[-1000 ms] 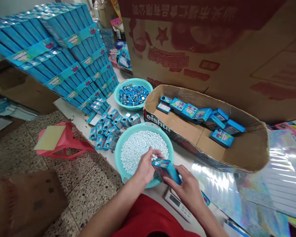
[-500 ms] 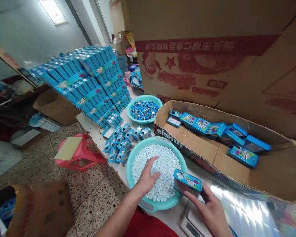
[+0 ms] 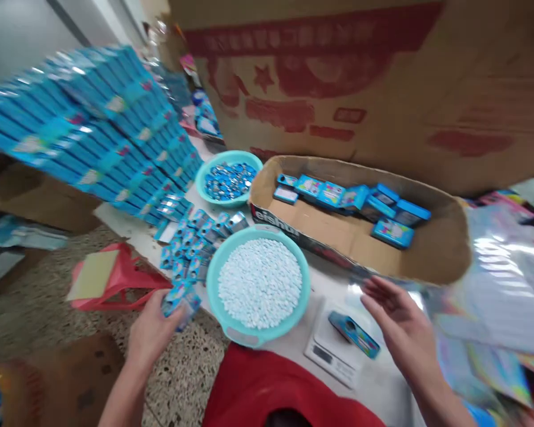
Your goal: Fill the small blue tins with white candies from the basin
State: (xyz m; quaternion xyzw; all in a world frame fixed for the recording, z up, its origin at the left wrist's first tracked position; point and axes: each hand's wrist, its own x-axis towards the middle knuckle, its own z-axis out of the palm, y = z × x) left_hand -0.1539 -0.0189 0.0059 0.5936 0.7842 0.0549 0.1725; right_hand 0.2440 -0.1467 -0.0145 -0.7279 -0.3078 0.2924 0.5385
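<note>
My left hand [image 3: 153, 332] is closed round a blue printed tin [image 3: 181, 303] at the near edge of a cluster of small blue tins [image 3: 191, 243]; motion blurs the grip. My right hand [image 3: 398, 323] is open, fingers apart, with nothing in it, just right of a white digital scale [image 3: 327, 353]. On that scale lies one blue tin [image 3: 355, 334], with a dark round opening in its top. Between my hands stands a turquoise basin [image 3: 306, 287] filled with small pale-blue candies [image 3: 260, 284].
Behind, a smaller turquoise basin [image 3: 202, 193] holds blue and silver caps. A low cardboard tray [image 3: 338, 234] contains several blue tins. Tall stacks of packed blue boxes [image 3: 111, 136] rise at the left, above a red stool [image 3: 120, 279]. Plastic sheets [image 3: 493, 284] lie at the right.
My left hand has left the candies and moved left to the small tins, where it grips one. My right hand has let go of its tin, now on the scale. The view has shifted right.
</note>
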